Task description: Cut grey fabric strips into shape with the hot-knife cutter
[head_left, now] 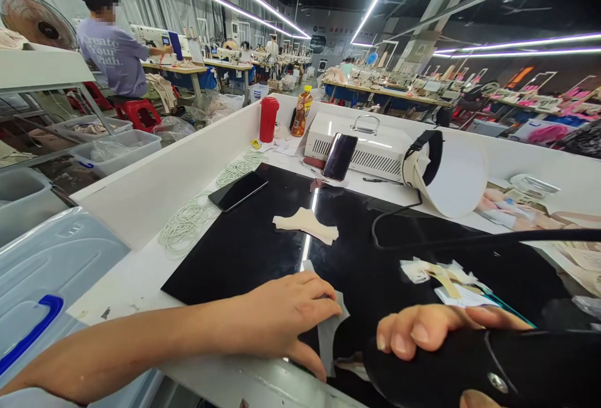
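Note:
My left hand (300,308) reaches over the front of a glossy black work mat (235,258). Its fingers and thumb are spread apart, resting on a thin grey sheet-like piece (330,333) with a curved edge. At the lower right, my right hand (436,326) is wrapped around a thick black handle (530,364) with a round metal stud. The rest of that tool is out of sight. Farther back on the mat lies a cream fabric piece (305,223) with a wavy outline, touched by neither hand.
A dark phone (238,191) lies at the mat's left edge, near coiled pale cords (185,226). Behind stand a red cup (268,119), a bottle (301,111), a white vented box (361,139) and a white cone (462,173). A black cable (493,240) crosses rightward above scraps (451,280).

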`<state>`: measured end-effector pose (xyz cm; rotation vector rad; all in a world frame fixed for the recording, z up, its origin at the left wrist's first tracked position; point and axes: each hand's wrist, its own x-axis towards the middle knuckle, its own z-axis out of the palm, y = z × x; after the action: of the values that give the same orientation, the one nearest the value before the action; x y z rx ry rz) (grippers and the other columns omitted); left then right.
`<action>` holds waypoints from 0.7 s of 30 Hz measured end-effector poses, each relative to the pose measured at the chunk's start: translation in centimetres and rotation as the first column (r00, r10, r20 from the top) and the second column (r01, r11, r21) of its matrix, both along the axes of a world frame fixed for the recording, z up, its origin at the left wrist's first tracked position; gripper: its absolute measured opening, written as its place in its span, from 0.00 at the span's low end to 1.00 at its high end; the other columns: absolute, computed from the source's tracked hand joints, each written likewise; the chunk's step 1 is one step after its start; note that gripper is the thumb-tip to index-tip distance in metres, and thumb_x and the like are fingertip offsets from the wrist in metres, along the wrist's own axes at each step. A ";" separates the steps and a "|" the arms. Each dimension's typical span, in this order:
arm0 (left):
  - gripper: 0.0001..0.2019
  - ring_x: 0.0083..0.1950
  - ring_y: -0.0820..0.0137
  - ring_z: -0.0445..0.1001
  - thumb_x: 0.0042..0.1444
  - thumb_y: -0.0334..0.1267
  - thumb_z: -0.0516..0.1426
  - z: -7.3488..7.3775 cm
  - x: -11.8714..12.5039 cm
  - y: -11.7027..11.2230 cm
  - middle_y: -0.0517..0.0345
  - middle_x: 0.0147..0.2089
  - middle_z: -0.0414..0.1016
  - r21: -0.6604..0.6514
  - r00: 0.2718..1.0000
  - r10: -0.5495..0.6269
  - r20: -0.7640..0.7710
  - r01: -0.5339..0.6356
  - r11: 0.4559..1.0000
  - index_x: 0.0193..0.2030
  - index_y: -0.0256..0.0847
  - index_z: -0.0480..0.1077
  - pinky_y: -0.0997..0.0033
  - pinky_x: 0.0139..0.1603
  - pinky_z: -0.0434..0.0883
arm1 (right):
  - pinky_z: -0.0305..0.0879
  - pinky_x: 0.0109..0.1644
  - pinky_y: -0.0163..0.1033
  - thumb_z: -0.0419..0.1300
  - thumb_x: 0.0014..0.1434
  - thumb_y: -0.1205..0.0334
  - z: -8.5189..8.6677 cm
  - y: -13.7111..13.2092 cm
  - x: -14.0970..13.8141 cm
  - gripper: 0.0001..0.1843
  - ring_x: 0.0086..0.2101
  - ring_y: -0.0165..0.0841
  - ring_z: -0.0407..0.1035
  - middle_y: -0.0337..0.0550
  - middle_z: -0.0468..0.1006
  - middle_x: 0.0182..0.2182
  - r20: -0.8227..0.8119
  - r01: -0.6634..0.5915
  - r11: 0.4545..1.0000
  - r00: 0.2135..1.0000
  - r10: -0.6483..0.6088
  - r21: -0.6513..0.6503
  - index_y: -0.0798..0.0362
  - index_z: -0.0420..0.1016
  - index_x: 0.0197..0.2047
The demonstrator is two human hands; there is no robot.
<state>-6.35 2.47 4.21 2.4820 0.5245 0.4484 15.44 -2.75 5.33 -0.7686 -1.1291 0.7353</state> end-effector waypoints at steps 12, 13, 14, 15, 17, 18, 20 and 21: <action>0.04 0.49 0.64 0.74 0.69 0.32 0.59 0.0 0.5 0.0 0.54 0.44 0.80 0.112 0.997 -0.030 0.074 0.022 0.993 0.44 0.39 0.77 0.65 0.61 0.68 | 0.74 0.33 0.44 0.75 0.42 0.60 4.5 -0.4 1.1 0.25 0.29 0.36 0.68 0.33 0.74 0.28 -0.098 0.380 0.911 0.912 -0.398 -0.158 0.45 0.75 0.44; 0.06 0.48 0.65 0.74 0.70 0.32 0.58 0.0 0.6 -0.1 0.54 0.43 0.80 0.108 0.995 -0.058 0.079 0.050 0.993 0.44 0.39 0.77 0.66 0.60 0.68 | 0.74 0.33 0.43 0.74 0.43 0.61 4.6 -0.1 1.1 0.24 0.29 0.36 0.68 0.33 0.74 0.28 -0.106 0.397 0.905 0.904 -0.414 -0.151 0.45 0.75 0.44; 0.06 0.46 0.65 0.74 0.70 0.32 0.57 0.0 0.7 -0.3 0.54 0.42 0.80 0.099 0.993 -0.084 0.084 0.075 0.992 0.44 0.39 0.77 0.67 0.59 0.69 | 0.74 0.32 0.43 0.74 0.44 0.61 4.7 0.1 1.1 0.24 0.29 0.36 0.68 0.33 0.74 0.28 -0.114 0.404 0.904 0.901 -0.420 -0.141 0.45 0.75 0.45; 0.07 0.45 0.66 0.74 0.70 0.31 0.56 0.0 0.8 -0.4 0.54 0.41 0.80 0.088 0.991 -0.099 0.092 0.091 0.992 0.45 0.38 0.77 0.68 0.58 0.69 | 0.74 0.32 0.43 0.74 0.45 0.61 4.7 0.2 0.9 0.23 0.28 0.35 0.68 0.33 0.75 0.28 -0.120 0.396 0.908 0.903 -0.412 -0.134 0.45 0.75 0.45; 0.09 0.46 0.65 0.74 0.71 0.31 0.55 0.0 0.8 -0.4 0.53 0.43 0.80 0.068 0.988 -0.106 0.111 0.099 0.993 0.46 0.39 0.78 0.67 0.58 0.69 | 0.74 0.31 0.42 0.74 0.47 0.60 4.9 0.2 0.4 0.23 0.28 0.35 0.68 0.33 0.75 0.28 -0.131 0.356 0.927 0.920 -0.369 -0.116 0.45 0.74 0.46; 0.09 0.48 0.65 0.74 0.71 0.32 0.55 0.0 0.8 -0.4 0.52 0.45 0.80 0.057 0.988 -0.102 0.120 0.095 0.994 0.47 0.39 0.78 0.66 0.59 0.70 | 0.74 0.30 0.42 0.74 0.47 0.59 4.9 0.0 0.0 0.23 0.28 0.35 0.68 0.34 0.75 0.27 -0.134 0.324 0.940 0.932 -0.336 -0.105 0.45 0.74 0.46; 0.08 0.51 0.64 0.73 0.70 0.32 0.56 -0.1 0.8 -0.2 0.51 0.49 0.80 0.038 0.987 -0.095 0.129 0.091 0.995 0.49 0.40 0.77 0.64 0.60 0.70 | 0.74 0.31 0.42 0.75 0.49 0.55 4.8 -0.4 -0.8 0.24 0.28 0.35 0.69 0.34 0.74 0.27 -0.134 0.253 0.964 0.956 -0.262 -0.080 0.45 0.73 0.47; 0.08 0.53 0.63 0.73 0.69 0.32 0.58 -0.1 0.7 -0.1 0.51 0.51 0.80 0.029 0.987 -0.098 0.127 0.095 0.995 0.50 0.40 0.77 0.63 0.61 0.69 | 0.74 0.31 0.42 0.76 0.49 0.54 4.7 -0.6 -1.1 0.24 0.27 0.35 0.69 0.34 0.74 0.27 -0.132 0.219 0.973 0.965 -0.227 -0.075 0.45 0.73 0.47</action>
<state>-5.62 2.33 4.13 2.4676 0.3485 0.5732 14.34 -3.32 10.01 -0.8657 -0.8805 0.6245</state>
